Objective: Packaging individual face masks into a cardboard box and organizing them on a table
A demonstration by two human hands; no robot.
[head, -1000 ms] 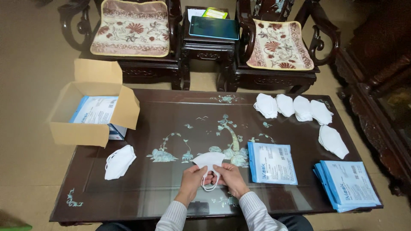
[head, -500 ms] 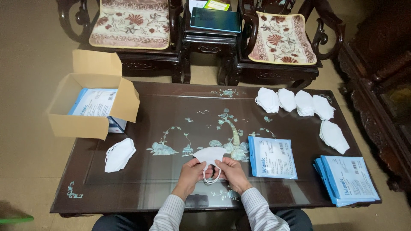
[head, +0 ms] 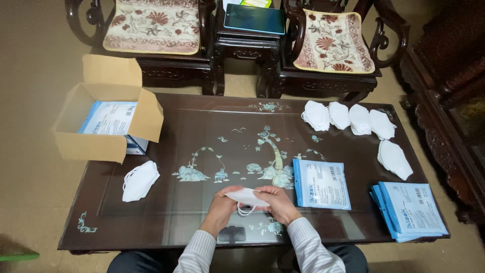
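Mask (head: 246, 196), white and folded flat, is hanging between your two hands just above the near edge of the dark inlaid surface (head: 202, 222). Your left hand (head: 222, 205) and right hand (head: 275, 201) are both pinching it with fingers pressed together. Blue packet (head: 321, 183) is lying just right; another mask (head: 140, 180) well left.

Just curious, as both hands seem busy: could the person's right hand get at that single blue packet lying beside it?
Probably yes. The blue packet lies flat on the table just beside the right hand with nothing between them, though that hand and the left hand hold a white mask.
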